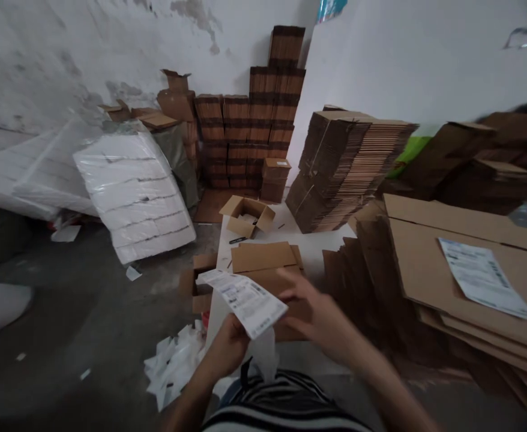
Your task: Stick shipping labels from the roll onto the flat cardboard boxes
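White paper shows progress: the printed label [245, 300] is pinched in the left hand [231, 343], near-left of the cardboard box [263, 258]. Over that box, the right hand [315, 309] spreads its fingers, contact unclear. The box bears no visible label so far.

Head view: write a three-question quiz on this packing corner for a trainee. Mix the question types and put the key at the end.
1. Which of the wearer's hands grips the printed sheet?
2. True or false: the small carton at the far end of the white table has its flaps open.
3. Fill in the blank: off to the right, the other printed sheet lies on ____.

Key
1. The left hand.
2. True.
3. Flat cardboard.
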A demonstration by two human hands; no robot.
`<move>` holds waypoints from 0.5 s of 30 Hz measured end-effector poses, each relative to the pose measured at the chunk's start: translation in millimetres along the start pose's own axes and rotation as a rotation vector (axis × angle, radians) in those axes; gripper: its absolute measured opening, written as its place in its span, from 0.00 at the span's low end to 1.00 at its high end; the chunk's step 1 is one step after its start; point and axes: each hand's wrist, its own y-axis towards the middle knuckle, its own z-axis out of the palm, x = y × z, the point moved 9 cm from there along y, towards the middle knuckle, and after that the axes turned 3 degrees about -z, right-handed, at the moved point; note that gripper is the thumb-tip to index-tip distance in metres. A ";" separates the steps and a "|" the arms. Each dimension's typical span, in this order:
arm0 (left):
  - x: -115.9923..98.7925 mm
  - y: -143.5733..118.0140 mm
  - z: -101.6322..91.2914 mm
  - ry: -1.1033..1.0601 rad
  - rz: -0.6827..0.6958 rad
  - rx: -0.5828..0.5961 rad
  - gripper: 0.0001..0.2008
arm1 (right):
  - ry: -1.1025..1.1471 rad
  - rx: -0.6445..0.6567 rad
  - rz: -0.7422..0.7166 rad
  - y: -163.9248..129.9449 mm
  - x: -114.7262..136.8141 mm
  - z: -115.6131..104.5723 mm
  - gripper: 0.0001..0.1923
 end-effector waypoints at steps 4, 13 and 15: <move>20.5 -8.0 14.0 -0.405 -0.274 0.096 0.20 | -0.009 0.049 -0.027 6.9 -7.6 58.3 0.10; 66.7 12.2 -91.4 -0.735 -0.287 -0.663 0.19 | 0.214 -0.165 -0.210 23.0 4.9 4.8 0.06; 71.4 11.3 -119.4 -0.725 -0.242 -0.712 0.20 | 0.194 -0.334 -0.109 36.0 -25.6 -14.8 0.08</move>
